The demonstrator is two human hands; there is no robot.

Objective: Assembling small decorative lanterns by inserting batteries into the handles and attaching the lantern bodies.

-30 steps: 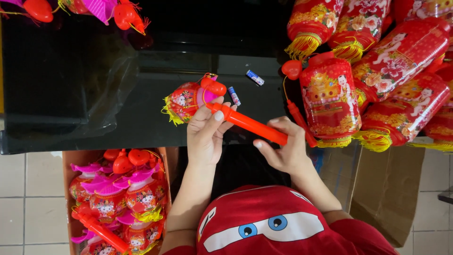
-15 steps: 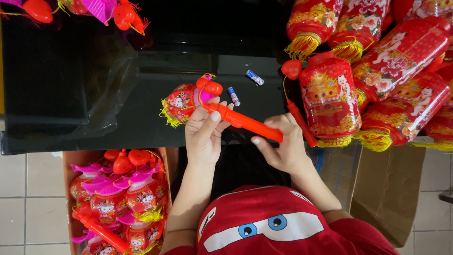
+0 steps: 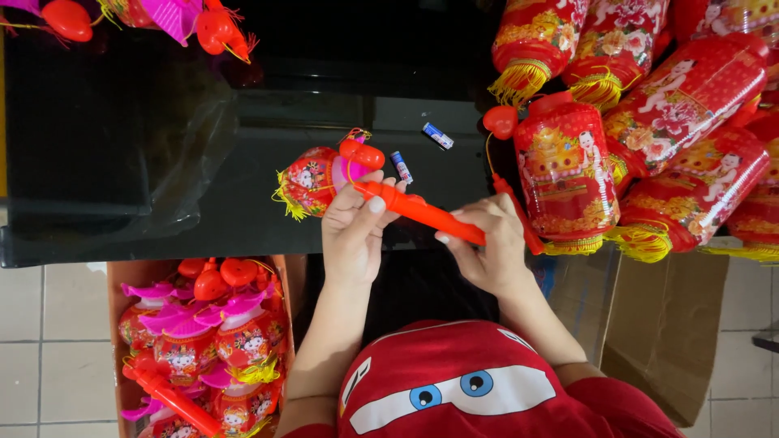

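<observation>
Two hands meet over the front edge of the dark glass desk (image 3: 122, 162), both on one orange plastic handle (image 3: 422, 212) that runs slantwise from upper left to lower right. We have our left hand (image 3: 353, 235) raised with the wrist straight, its grip closed around the handle's upper end, thumb and fingertips pinching it. Our right hand (image 3: 487, 247) comes in from the right with the wrist bent, its grip closed on the handle's lower end, fingers curled under it. Beyond the left hand's end of the handle lies a small red lantern (image 3: 312, 178) with a yellow fringe, flat on the desk and touching our left fingertips.

Just beyond the handle lie two small batteries (image 3: 402, 167), apart from each other and from our hands. To the right a heap of large red lanterns (image 3: 649, 122) with gold tassels crowds the desk, the nearest one just beside our right hand, its red stick running close past the knuckles. More pink and red toys (image 3: 178, 20) sit at the far left corner.

Below the desk's edge on the left stands a cardboard box (image 3: 114, 324) full of small lanterns; another box (image 3: 665, 324) stands on the right. Open desk surface lies to the left of our hands
</observation>
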